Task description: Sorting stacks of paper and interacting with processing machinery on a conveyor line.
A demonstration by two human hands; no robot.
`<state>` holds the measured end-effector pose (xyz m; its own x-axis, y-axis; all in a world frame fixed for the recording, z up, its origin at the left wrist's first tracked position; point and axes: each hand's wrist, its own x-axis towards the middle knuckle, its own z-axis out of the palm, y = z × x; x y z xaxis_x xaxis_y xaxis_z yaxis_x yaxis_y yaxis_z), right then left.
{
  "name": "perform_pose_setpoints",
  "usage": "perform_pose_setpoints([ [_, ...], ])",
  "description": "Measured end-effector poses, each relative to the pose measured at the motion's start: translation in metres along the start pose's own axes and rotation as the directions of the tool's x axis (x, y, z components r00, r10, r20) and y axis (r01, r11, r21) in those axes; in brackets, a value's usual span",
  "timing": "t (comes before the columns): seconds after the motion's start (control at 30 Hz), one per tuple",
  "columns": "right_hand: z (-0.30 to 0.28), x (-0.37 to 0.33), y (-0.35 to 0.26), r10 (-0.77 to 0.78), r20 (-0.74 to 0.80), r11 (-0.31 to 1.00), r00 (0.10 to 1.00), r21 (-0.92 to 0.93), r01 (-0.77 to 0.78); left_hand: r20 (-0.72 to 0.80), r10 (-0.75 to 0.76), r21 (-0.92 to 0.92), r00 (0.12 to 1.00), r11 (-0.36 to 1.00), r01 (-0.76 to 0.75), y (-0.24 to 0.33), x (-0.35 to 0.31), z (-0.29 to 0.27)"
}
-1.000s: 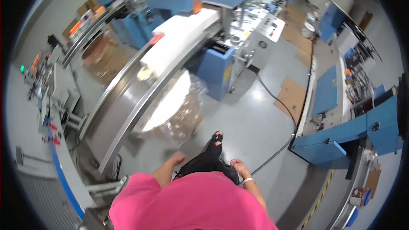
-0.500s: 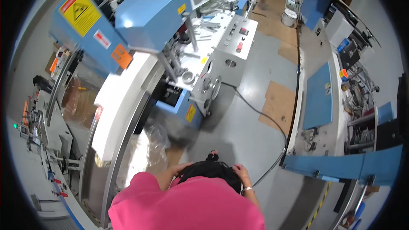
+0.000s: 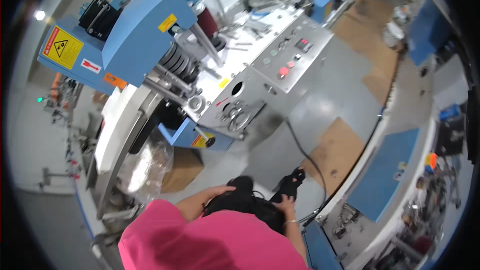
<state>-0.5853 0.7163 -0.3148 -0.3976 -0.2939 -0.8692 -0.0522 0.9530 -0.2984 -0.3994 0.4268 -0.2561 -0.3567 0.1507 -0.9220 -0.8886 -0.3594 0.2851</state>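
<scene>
My left hand (image 3: 218,191) rests against the black clothing (image 3: 245,204) at my left thigh, fingers stretched out. On the other side, my right hand (image 3: 285,206) lies by my right thigh with its fingers apart, a bracelet at the wrist. Neither hand holds anything that I can see. Ahead of me stands a machine with a blue cover (image 3: 150,30) and a steel control panel (image 3: 295,52) with red buttons. A metal handwheel (image 3: 240,118) sits on its near side, beyond reach of both hands.
A dark cable (image 3: 311,160) crosses the grey floor past a brown cardboard sheet (image 3: 340,150). At the right is a long machine with a blue panel (image 3: 385,175). Clear plastic wrap (image 3: 145,167) lies at the left beside a cardboard box (image 3: 183,170). A white bucket (image 3: 394,35) stands far right.
My view has turned and come nearer the control panel. One foot now shows stepping forward at the right. My right hand's fingers, bunched before, are now spread at my thigh.
</scene>
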Motion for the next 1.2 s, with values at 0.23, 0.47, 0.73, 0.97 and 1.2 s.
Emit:
perform_pose_setpoints([
  [0.23, -0.096, -0.020, -0.001, 0.225, 0.180, 0.973, 0.958, 0.009, -0.230, -0.450, -0.175, 0.103, 0.876, 0.964, 0.246, 0.071, 0.019, 0.098],
  [0.47, -0.127, 0.000, -0.001, 0.256, 0.213, 0.964, 0.943, -0.130, -0.232, -0.471, -0.255, 0.416, 0.844, 0.780, 0.468, 0.107, 0.057, 0.147],
  [0.73, -0.153, 0.041, -0.027, 0.236, 0.155, 0.946, 0.959, -0.263, -0.190, -0.559, -0.238, 0.443, 0.794, 0.724, 0.529, 0.139, 0.100, 0.135],
  [0.97, -0.181, 0.084, -0.064, 0.162, 0.036, 0.910, 0.986, -0.392, -0.135, -0.522, -0.123, 0.440, 0.844, 0.809, 0.389, 0.186, 0.116, 0.101],
  [1.2, -0.274, 0.132, -0.080, -0.161, -0.152, 0.979, 0.975, -0.154, 0.137, -0.275, 0.260, 0.556, 0.926, 0.828, -0.068, 0.300, 0.100, 0.080],
])
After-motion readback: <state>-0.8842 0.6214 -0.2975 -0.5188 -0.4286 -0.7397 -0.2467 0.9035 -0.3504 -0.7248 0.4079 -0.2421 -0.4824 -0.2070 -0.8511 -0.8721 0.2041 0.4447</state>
